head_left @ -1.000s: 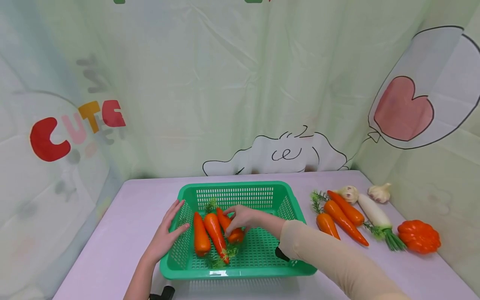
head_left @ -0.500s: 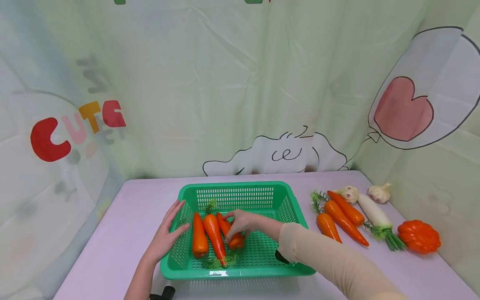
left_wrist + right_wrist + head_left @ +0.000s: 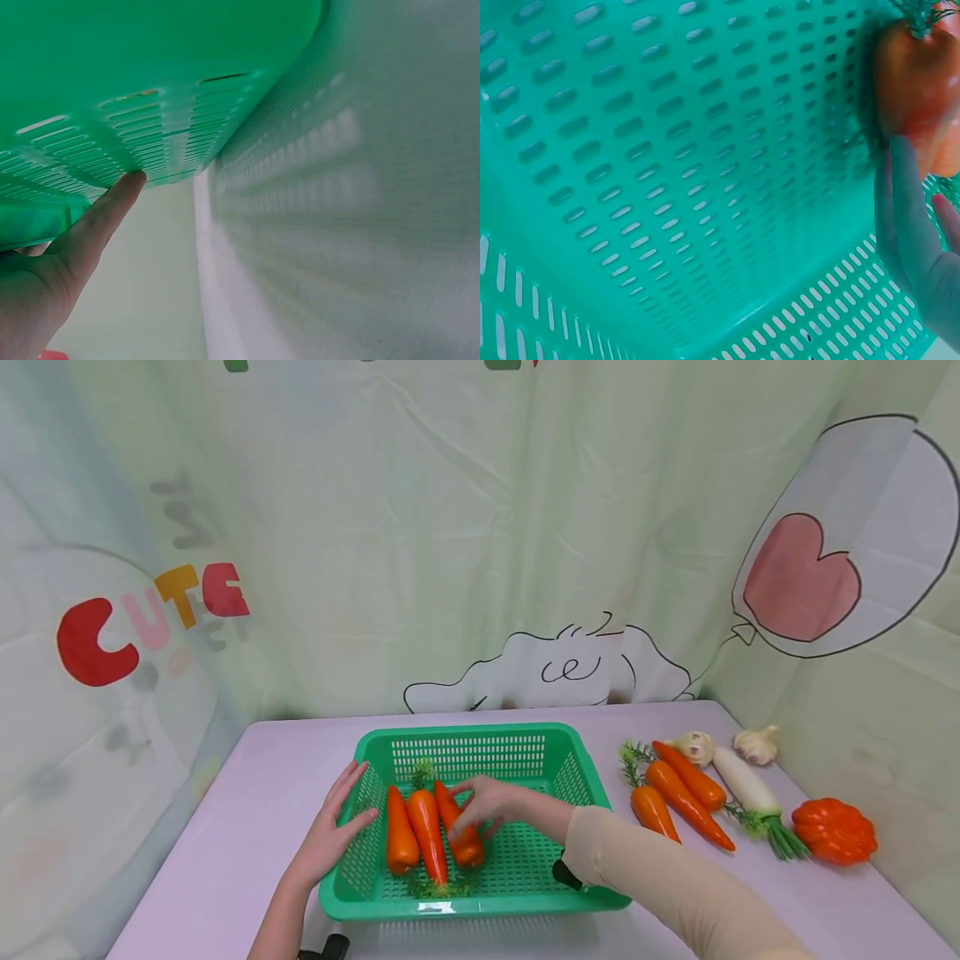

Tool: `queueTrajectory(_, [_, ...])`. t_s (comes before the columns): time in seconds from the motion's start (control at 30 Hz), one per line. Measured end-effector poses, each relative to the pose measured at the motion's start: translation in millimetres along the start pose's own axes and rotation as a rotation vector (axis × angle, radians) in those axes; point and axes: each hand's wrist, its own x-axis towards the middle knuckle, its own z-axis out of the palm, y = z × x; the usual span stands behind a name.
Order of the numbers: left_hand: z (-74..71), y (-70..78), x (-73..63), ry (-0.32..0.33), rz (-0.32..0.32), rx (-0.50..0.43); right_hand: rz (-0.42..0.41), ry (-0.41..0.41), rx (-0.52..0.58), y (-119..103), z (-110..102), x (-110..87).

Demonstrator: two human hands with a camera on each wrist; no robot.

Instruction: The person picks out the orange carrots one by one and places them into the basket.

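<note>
Carrot (image 3: pixel 468 852) swung straighter lengthwise, tip away, right fingers (image 3: pixel 911 202) round it, left fingers (image 3: pixel 341 793) extended

garlic bulbs (image 3: pixel 756 745) near white radish (image 3: pixel 750 785); red ribbed vegetable (image 3: pixel 834 832), right; balloon print (image 3: pixel 892 518) on curtain (image 3: pixel 337 527)

Middle carrot (image 3: pixel 425 827) and right carrot (image 3: pixel 468 853) in the basket (image 3: pixel 525 904) now lie straighter.

At the frame's left, coloured letters (image 3: pixel 182 597) are spelling "CUTE" on the curtain (image 3: pixel 360 568); grey marks (image 3: pixel 183 514) above are showing too faintly to read, and green shapes (image 3: pixel 502 364) along the top edge are running out of frame.
</note>
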Motion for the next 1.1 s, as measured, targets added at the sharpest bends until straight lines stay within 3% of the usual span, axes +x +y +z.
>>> queueTrajectory(0.27, [-0.2,-2.5,-0.7,0.002,-0.012,-0.009,-0.085,-0.041,0.017,-16,-13,-11.0])
queueTrajectory(0.6, [-0.2,-3.7,-0.8,0.004,-0.012,-0.014,-0.174,-0.057,-0.016,-34,-33,-41.6])
queueTrajectory(1.1, [0.3,-2.4,0.3,0.000,-0.007,-0.015,-0.365,0.025,-0.111,-20,-72,-92.1])
